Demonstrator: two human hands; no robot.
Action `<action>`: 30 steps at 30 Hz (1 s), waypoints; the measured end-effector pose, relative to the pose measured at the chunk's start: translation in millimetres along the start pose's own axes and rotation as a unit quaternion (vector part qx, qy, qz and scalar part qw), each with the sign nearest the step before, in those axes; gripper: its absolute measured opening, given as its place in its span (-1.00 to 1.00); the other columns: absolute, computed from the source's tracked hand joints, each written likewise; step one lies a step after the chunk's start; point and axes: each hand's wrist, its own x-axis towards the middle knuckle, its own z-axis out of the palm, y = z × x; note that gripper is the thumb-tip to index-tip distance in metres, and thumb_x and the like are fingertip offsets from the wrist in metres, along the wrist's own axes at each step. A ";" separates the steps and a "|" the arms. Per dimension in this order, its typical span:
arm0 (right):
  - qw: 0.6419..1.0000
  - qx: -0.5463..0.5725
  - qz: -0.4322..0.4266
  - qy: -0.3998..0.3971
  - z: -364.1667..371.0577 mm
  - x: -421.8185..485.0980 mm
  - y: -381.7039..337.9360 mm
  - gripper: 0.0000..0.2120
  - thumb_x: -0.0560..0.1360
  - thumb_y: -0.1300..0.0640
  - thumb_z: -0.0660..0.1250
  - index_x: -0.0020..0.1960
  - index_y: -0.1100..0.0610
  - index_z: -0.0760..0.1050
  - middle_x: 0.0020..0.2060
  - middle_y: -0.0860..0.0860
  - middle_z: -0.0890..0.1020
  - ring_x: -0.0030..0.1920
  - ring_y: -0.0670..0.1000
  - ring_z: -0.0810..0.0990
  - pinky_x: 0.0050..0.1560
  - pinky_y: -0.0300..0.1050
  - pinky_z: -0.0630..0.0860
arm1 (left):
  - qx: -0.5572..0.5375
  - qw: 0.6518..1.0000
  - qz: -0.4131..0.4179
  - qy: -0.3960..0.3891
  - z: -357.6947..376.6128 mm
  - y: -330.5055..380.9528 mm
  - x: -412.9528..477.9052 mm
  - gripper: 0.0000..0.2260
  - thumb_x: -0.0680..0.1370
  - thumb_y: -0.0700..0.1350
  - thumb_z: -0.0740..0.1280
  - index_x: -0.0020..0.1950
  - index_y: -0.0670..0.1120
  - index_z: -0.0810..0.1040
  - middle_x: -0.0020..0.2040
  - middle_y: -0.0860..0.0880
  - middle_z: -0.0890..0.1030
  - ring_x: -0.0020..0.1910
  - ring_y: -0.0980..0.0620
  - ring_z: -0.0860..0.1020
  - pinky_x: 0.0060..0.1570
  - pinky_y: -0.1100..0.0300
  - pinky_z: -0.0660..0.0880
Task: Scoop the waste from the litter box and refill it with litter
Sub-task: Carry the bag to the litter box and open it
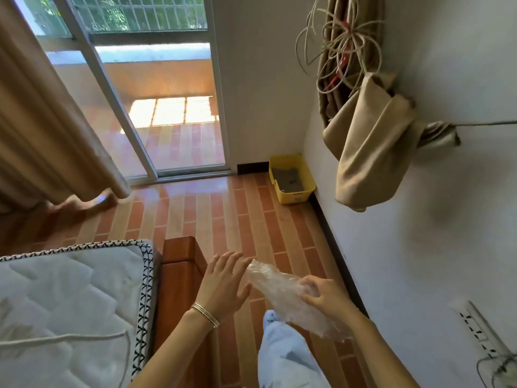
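My right hand (321, 296) has its grip pinched on a crumpled clear plastic bag (282, 292), flimsy, light and slippery, best taken at its open edge, my left hand (223, 281) spread wide beside it, the yellow litter box (291, 179) well apart in the corner.

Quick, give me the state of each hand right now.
Left hand: open, fingers spread, holding nothing.
Right hand: closed on a clear plastic bag.
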 end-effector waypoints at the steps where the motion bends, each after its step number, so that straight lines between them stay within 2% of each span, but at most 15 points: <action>1: 1.000 0.001 0.000 -0.002 -5.9 14.7 -0.2 -0.85 0.51 0.06 0.31 0.08 -0.02 0.50 -0.06 -0.08 0.61 -0.05 -0.17 0.56 -0.12 -0.36 0.46 | 0.003 1.000 -0.001 -0.002 2.3 -4.9 13.4 -0.54 0.42 0.18 0.16 0.28 0.07 0.42 0.20 0.03 0.54 0.20 -0.03 0.50 0.22 -0.06 0.40; 6: 1.000 -0.013 -0.008 -0.016 -44.3 92.9 -6.9 -0.78 0.51 0.05 0.31 0.15 0.01 0.50 0.01 -0.07 0.61 0.02 -0.11 0.56 -0.01 -0.25 0.49 | 0.022 1.000 -0.012 0.007 1.1 -30.7 85.2 -0.54 0.42 0.17 0.15 0.28 0.07 0.41 0.19 0.03 0.55 0.19 -0.03 0.51 0.22 -0.06 0.39; 10: 0.999 -0.017 -0.024 -0.027 -76.8 149.3 -21.1 -0.78 0.52 0.06 0.30 0.16 -0.01 0.48 0.01 -0.07 0.60 0.01 -0.14 0.55 -0.07 -0.35 0.46 | 0.041 0.999 -0.005 0.004 -0.9 -48.6 141.5 -0.46 0.34 0.16 0.38 0.29 0.05 0.43 0.19 0.02 0.55 0.19 -0.04 0.52 0.23 -0.07 0.39; 13: 0.999 -0.025 -0.034 -0.033 -99.0 186.7 -28.8 -0.80 0.52 0.07 0.30 0.14 -0.02 0.49 0.00 -0.07 0.60 -0.01 -0.15 0.56 -0.05 -0.29 0.51 | 0.039 0.999 -0.007 0.030 -1.2 -54.5 183.0 -0.43 0.30 0.14 0.46 0.27 0.04 0.46 0.19 0.01 0.56 0.18 -0.05 0.53 0.22 -0.08 0.38; 18: 0.997 -0.045 -0.041 -0.038 -120.1 233.9 -40.0 -0.78 0.52 0.09 0.30 0.16 0.00 0.48 0.01 -0.05 0.60 -0.01 -0.14 0.55 -0.07 -0.32 0.50 | 0.026 0.999 -0.013 0.033 2.9 -70.6 226.1 -0.49 0.37 0.13 0.38 0.29 0.02 0.44 0.22 -0.02 0.54 0.21 -0.08 0.51 0.22 -0.12 0.43; 24: 0.999 -0.032 -0.018 -0.037 -121.4 283.0 -49.3 -0.80 0.52 0.07 0.30 0.14 -0.04 0.48 0.02 -0.08 0.61 0.01 -0.12 0.56 0.02 -0.21 0.54 | 0.023 1.000 -0.001 0.018 7.3 -110.7 273.2 -0.53 0.36 0.14 0.25 0.24 0.02 0.46 0.15 -0.03 0.58 0.15 -0.08 0.55 0.16 -0.09 0.47; 30: 0.999 -0.024 0.011 -0.028 -118.4 348.9 -77.2 -0.78 0.51 0.07 0.31 0.15 -0.05 0.48 0.05 -0.08 0.60 0.05 -0.12 0.55 0.07 -0.18 0.54 | 0.022 0.999 0.034 0.021 11.2 -173.0 326.3 -0.47 0.31 0.13 0.42 0.24 0.04 0.47 0.16 0.01 0.57 0.15 -0.05 0.54 0.17 -0.07 0.47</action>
